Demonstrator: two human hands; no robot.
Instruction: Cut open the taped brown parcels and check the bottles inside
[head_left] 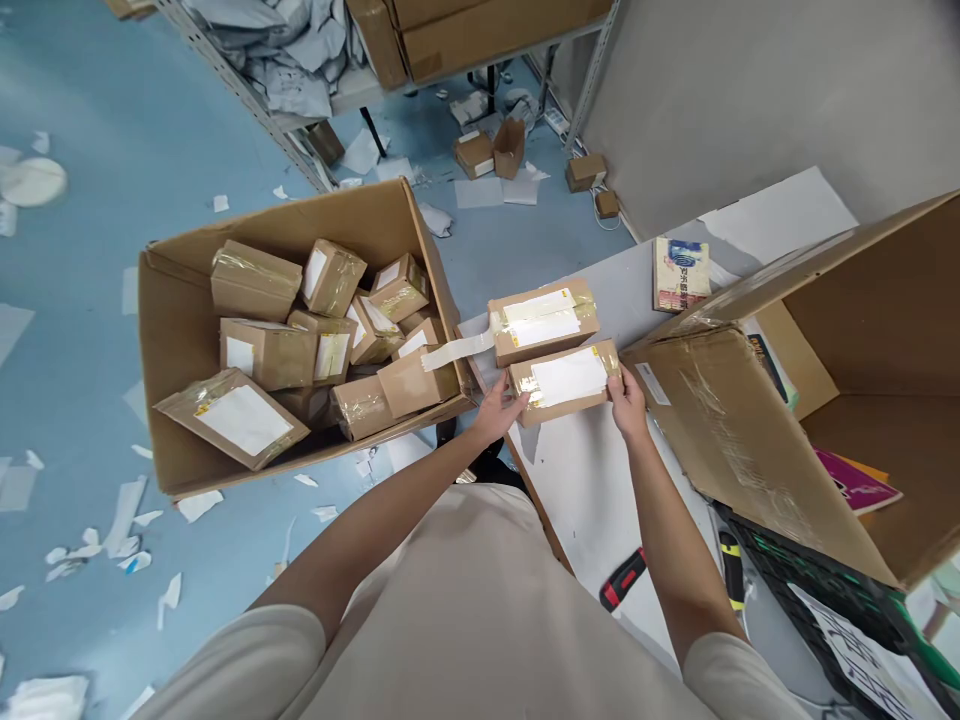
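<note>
Both my hands grip one small taped cardboard box by its two ends, above the white table. My left hand is closed on its left end, my right hand on its right end. A white label covers most of its top. Just beyond it lies a second taped box, also labelled, with a loose white strip sticking out to the left. To the left stands a large open carton filled with several similar small boxes.
On the table lie a red-and-black handled tool and a book. A big open carton with books stands at right, beside a black crate. Paper scraps litter the blue floor. A metal shelf stands beyond.
</note>
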